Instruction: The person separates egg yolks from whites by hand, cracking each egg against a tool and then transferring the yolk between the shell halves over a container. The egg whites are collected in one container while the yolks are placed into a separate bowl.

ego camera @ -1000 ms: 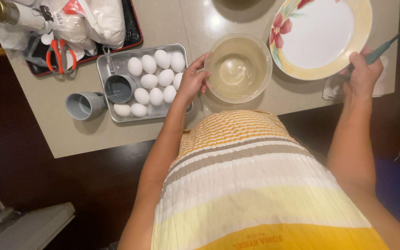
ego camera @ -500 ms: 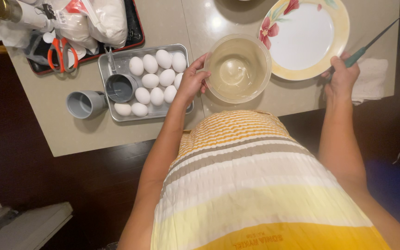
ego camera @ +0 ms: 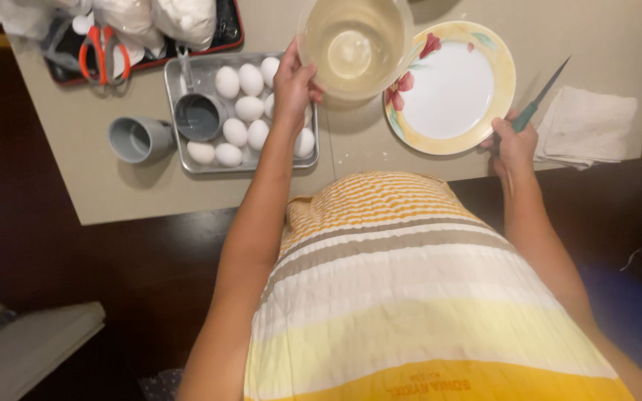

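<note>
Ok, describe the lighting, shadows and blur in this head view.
Head view: the beige table is brightly lit, the floor dark; the clear bowl in the left hand casts a soft shadow; the right hand holds a sharp-looking knife; edges curve slightly.

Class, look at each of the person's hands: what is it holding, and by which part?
The left hand has its grip on the near rim of the clear bowl. The right hand holds a knife by its green handle, blade pointing away.

The left hand (ego camera: 295, 87) grips the rim of a clear bowl (ego camera: 354, 46) beside a metal tray (ego camera: 187, 160) of white eggs (ego camera: 241, 104), while the right hand (ego camera: 514, 145) holds a green-handled knife (ego camera: 540, 104) near the flowered plate (ego camera: 451, 87) on the table (ego camera: 135, 189).
</note>
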